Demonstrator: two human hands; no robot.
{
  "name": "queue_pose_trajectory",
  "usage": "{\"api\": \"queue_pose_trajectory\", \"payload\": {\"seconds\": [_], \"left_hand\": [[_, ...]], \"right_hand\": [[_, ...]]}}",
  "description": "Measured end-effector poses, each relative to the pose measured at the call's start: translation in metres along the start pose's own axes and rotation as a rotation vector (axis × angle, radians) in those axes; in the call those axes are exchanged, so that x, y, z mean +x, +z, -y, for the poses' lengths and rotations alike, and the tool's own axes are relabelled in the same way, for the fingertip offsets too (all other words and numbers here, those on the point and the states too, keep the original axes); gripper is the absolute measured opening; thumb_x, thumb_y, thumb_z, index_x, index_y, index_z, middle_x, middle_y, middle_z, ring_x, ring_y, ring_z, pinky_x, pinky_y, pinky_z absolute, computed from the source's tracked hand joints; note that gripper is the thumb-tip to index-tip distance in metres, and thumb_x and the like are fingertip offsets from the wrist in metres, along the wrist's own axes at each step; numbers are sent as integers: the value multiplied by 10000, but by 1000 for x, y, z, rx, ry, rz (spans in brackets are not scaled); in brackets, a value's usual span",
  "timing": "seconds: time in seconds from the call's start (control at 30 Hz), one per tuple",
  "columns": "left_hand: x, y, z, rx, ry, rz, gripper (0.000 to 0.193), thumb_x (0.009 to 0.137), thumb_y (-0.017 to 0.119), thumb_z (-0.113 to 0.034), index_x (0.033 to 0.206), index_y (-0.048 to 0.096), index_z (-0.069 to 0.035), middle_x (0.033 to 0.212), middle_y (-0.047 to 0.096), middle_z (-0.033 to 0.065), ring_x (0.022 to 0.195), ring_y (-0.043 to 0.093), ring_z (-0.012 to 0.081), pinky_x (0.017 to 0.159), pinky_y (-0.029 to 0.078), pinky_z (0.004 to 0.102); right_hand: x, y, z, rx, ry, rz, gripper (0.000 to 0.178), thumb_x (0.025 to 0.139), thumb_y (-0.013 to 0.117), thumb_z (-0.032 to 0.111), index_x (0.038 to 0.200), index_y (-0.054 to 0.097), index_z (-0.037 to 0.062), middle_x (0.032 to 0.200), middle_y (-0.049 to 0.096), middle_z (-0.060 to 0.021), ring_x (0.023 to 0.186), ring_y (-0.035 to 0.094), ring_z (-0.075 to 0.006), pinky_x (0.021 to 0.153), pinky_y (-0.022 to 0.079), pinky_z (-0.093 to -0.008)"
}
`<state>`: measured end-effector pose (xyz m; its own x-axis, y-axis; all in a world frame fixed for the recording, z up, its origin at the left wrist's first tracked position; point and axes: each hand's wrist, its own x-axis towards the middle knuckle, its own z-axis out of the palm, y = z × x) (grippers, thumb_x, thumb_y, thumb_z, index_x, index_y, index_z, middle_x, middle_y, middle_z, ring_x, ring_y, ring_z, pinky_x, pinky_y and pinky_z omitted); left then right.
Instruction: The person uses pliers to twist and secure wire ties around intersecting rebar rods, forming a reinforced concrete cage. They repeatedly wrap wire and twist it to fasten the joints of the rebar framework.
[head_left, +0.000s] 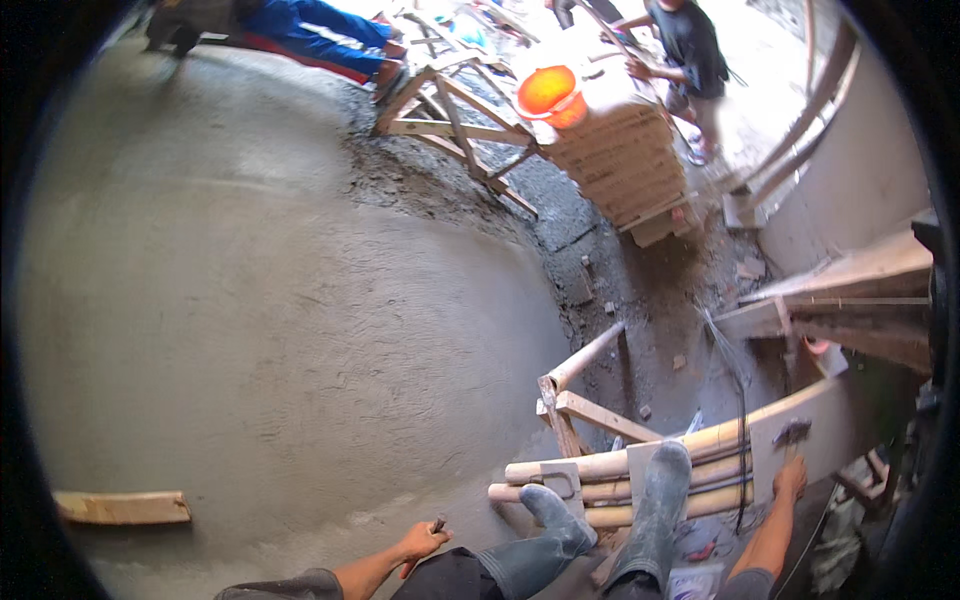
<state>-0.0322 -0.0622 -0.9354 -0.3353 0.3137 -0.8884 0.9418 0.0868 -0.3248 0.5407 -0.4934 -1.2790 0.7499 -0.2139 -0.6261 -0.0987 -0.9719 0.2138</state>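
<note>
At the lower middle, my left hand [424, 541] is closed round a short tool with a dark reddish-brown handle [407, 569]; its other end is too small to make out. My right hand [790, 479], lower right, grips a tool with a dark grey head [793, 432]. The tool's head lies over a flat grey board [818, 420], and its exact kind is unclear. Between the hands, my boots [664, 485] rest on a scaffold of bamboo poles [720, 470]. A plastering float [562, 482] with a loop handle lies on the poles by my left boot.
Smooth grey plaster [290, 330] covers the large wall to the left, with a short wooden plank [125, 507] against it. Below are a wooden trestle [450, 130], an orange bucket [553, 96] on a brick stack [620, 165], and a person [690, 50]. Another person's blue-clad legs [320, 35] show top left.
</note>
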Motion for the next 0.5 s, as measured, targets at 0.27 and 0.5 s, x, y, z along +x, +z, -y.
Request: {"api": "queue_pose_trajectory", "payload": {"seconds": [0.27, 0.5], "left_hand": [[-53, -2, 2, 32, 128, -205, 485, 997, 557, -527, 1279, 674, -149, 1186, 701, 249, 1155, 641, 455, 971, 496, 527], [-90, -10, 45, -95, 373, -272, 517, 1003, 527, -520, 1317, 660, -132, 1268, 690, 210, 1224, 625, 404, 1017, 486, 471]], "right_hand": [[-50, -59, -9, -50, -147, -147, 317, 946, 577, 197, 1202, 486, 34, 1035, 711, -262, 987, 697, -459, 855, 550, -562], [-166, -18, -18, 71, -379, -533, 603, 910, 653, 272, 1458, 451, 125, 1057, 690, -308, 910, 681, -510, 779, 551, -564]]}}
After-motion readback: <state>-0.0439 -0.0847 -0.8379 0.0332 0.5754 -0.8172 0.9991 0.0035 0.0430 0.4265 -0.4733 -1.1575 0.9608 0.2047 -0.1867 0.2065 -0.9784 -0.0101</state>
